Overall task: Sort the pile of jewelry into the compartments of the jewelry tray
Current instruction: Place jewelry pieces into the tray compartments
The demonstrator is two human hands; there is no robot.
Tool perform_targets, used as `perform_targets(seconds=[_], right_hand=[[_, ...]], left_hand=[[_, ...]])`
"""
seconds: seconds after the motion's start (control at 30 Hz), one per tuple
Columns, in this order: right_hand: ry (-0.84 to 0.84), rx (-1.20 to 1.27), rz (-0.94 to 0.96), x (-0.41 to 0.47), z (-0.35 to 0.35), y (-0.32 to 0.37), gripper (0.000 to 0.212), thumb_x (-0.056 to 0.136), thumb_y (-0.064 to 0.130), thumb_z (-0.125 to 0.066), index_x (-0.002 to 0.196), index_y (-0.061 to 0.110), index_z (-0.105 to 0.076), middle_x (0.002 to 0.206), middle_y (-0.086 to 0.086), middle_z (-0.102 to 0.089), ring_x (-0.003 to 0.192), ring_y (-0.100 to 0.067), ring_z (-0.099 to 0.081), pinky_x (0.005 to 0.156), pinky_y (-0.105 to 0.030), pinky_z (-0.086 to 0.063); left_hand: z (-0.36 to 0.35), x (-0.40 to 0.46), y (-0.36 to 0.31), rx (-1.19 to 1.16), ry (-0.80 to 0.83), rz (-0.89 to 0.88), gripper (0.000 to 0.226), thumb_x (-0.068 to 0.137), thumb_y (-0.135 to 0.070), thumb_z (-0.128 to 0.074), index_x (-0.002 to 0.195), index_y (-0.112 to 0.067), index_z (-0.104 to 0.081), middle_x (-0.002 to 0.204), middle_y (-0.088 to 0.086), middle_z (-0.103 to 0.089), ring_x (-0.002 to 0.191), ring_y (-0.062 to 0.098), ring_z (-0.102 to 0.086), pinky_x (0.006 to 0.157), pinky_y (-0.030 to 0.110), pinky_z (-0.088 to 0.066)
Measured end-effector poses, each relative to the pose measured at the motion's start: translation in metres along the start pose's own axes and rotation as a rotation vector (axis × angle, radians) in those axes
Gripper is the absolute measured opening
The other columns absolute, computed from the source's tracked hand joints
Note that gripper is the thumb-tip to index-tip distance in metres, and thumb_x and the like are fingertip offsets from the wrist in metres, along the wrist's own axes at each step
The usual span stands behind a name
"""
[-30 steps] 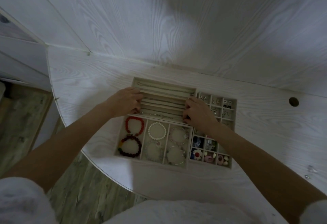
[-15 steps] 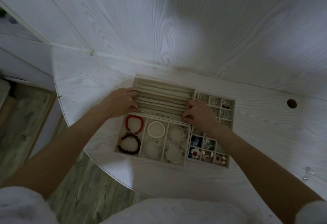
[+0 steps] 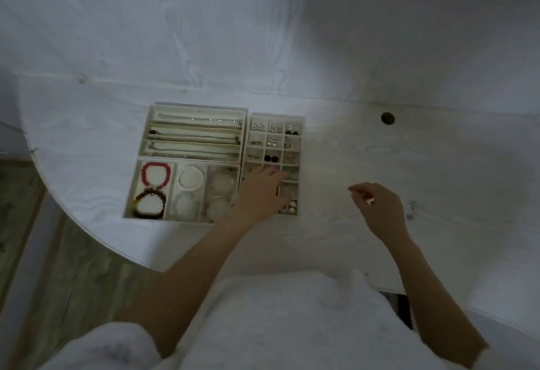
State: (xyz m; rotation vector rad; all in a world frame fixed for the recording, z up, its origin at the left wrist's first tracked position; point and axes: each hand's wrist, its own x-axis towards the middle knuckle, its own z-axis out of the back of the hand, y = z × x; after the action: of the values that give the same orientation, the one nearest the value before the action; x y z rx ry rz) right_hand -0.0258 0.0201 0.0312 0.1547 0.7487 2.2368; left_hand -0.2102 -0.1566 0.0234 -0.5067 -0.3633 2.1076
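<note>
Right hand [image 3: 381,209] pinches something tiny, too small to name, over bare table [image 3: 438,165]; the jewelry tray [image 3: 301,119] lies at nine o'clock, where the left hand [image 3: 260,194] rests, fingers relaxed.

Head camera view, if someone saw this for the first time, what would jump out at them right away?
Most likely the red bead bracelet and the dark bead bracelet below it, in the leftmost compartment of the bracelet tray. Next, the left hand over the near end of the small-compartment grid tray, and the right hand raised over the white table, to the right of the trays, with something small and hard to make out at its fingertips.
</note>
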Motion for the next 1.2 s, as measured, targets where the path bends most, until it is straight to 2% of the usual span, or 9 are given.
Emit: perform_targets(seconds=[0.2,0.3,0.4,0.63,0.77,0.87,1.0,1.1,1.2], right_hand=[[-0.130,-0.057,-0.297,-0.029,0.031,-0.107,0.023,0.088,0.013,-0.060,0.111,0.010,-0.064,0.108,-0.013,-0.060,0.091,-0.028,-0.059,0.078,-0.035,-0.044],[-0.133,0.001,-0.368,-0.032,0.036,-0.135,0.032,0.087,0.022,-0.065,0.116,0.009,-0.059,0.110,-0.013,-0.056,0.084,-0.025,-0.057,0.075,-0.033,-0.043],[-0.103,0.082,-0.303,-0.031,0.033,-0.145,0.035,0.085,0.022,-0.068,0.116,0.010,-0.057,0.103,-0.009,-0.056,0.077,-0.016,-0.051,0.072,-0.029,-0.041],[-0.065,0.133,-0.139,-0.023,0.010,-0.123,0.023,0.086,0.005,-0.058,0.110,0.007,-0.060,0.096,-0.009,-0.058,0.078,-0.011,-0.047,0.065,-0.018,-0.029],[0.012,0.228,-0.062,-0.017,0.007,-0.118,0.028,0.083,0.001,-0.061,0.110,0.009,-0.061,0.094,-0.008,-0.061,0.079,-0.012,-0.051,0.075,-0.022,-0.041],[-0.003,0.280,-0.109,-0.015,0.016,-0.123,0.028,0.081,0.005,-0.066,0.109,0.009,-0.062,0.096,-0.006,-0.062,0.082,-0.013,-0.053,0.077,-0.023,-0.043],[-0.026,0.163,-0.118,-0.006,0.023,-0.122,0.025,0.082,0.014,-0.066,0.107,0.012,-0.063,0.099,-0.005,-0.061,0.088,-0.017,-0.054,0.081,-0.030,-0.043],[0.063,0.015,-0.098,0.014,0.014,-0.104,0.028,0.083,0.028,-0.065,0.108,0.015,-0.062,0.101,-0.003,-0.060,0.098,-0.021,-0.051,0.081,-0.032,-0.040],[0.111,-0.121,-0.096,0.029,0.006,-0.088,0.020,0.087,0.026,-0.061,0.101,0.011,-0.061,0.099,-0.007,-0.061,0.097,-0.024,-0.054,0.076,-0.032,-0.041]], left_hand=[[-0.040,0.002,-0.047,0.138,-0.082,0.079,0.052,0.088,-0.043,-0.060,0.133,-0.019,-0.051,0.124,0.007,-0.055,0.119,0.028,-0.046,0.098,0.037,-0.036],[-0.048,0.002,-0.053,0.156,-0.144,0.145,0.049,0.083,-0.031,-0.067,0.128,-0.016,-0.056,0.120,0.011,-0.058,0.113,0.032,-0.050,0.094,0.042,-0.039],[-0.054,0.001,-0.054,0.149,-0.209,0.125,0.045,0.076,-0.016,-0.073,0.119,-0.011,-0.062,0.111,0.014,-0.064,0.102,0.035,-0.056,0.087,0.044,-0.045],[-0.057,0.000,-0.054,0.158,-0.261,0.125,0.044,0.071,-0.011,-0.079,0.113,-0.008,-0.068,0.103,0.015,-0.068,0.096,0.037,-0.059,0.081,0.043,-0.048],[-0.059,0.001,-0.057,0.165,-0.259,0.155,0.043,0.072,-0.010,-0.078,0.114,-0.008,-0.068,0.104,0.015,-0.068,0.098,0.038,-0.058,0.081,0.044,-0.047],[-0.058,0.001,-0.060,0.184,-0.253,0.169,0.042,0.074,-0.012,-0.077,0.115,-0.010,-0.068,0.105,0.013,-0.067,0.104,0.039,-0.055,0.082,0.045,-0.043],[-0.056,0.000,-0.063,0.194,-0.262,0.164,0.042,0.074,-0.012,-0.077,0.115,-0.011,-0.068,0.105,0.012,-0.067,0.109,0.039,-0.053,0.084,0.045,-0.042],[-0.057,0.000,-0.062,0.203,-0.266,0.158,0.042,0.073,-0.013,-0.077,0.114,-0.012,-0.069,0.104,0.011,-0.067,0.106,0.037,-0.055,0.083,0.044,-0.041],[-0.058,0.001,-0.060,0.215,-0.277,0.145,0.042,0.070,-0.014,-0.080,0.111,-0.013,-0.070,0.100,0.010,-0.068,0.099,0.037,-0.057,0.078,0.043,-0.042]])
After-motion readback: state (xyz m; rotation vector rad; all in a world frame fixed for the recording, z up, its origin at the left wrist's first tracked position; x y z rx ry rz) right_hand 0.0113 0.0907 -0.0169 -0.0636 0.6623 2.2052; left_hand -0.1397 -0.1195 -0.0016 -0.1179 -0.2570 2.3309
